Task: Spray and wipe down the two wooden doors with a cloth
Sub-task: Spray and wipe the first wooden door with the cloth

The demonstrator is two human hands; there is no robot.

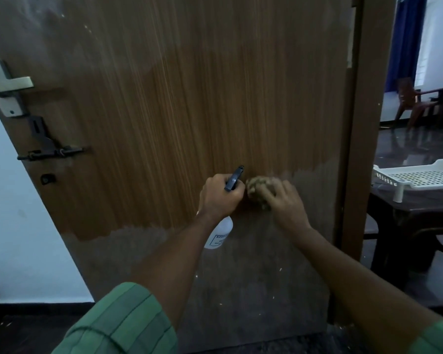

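A person cleaning a wooden door (pixel 189 98) worked at the boundary between wiped and unwiped wood. The left hand (pixel 219 195) was curled round the neck of a white spray bottle (pixel 219 235), its dark nozzle (pixel 234 178) pointing up and toward the panel just above the knuckles, the bottle's body hanging below the wrist. Immediately to the right of that grip, the right hand (pixel 283 200) held a bunched, tan cloth (pixel 260 190) and pressed it against the door, fingers wrapped over the wad; the cloth and the nozzle were almost touching.

Above both hands the panel showed a warm, clean brown with its grain lines plain. Below the left grip and to the right of the cloth lay a dull grey film, covering the lower part of the door and a strip beside the frame (pixel 363 123); a hazy patch also remained far above, near the top left corner. Judging by that, roughly the middle band of this door had been wiped, with the bottom section, the right-hand margin and the upper corner left to do.

Well to the left of the bottle hand, the lever handle (pixel 8 83) and a dark sliding bolt (pixel 49 152) sat on the door's edge. Only one door was in view, so the state of the second could not be told. Beyond the frame, to the right of the cloth hand, a white perforated tray (pixel 420 177) rested on a dark table (pixel 407 215).
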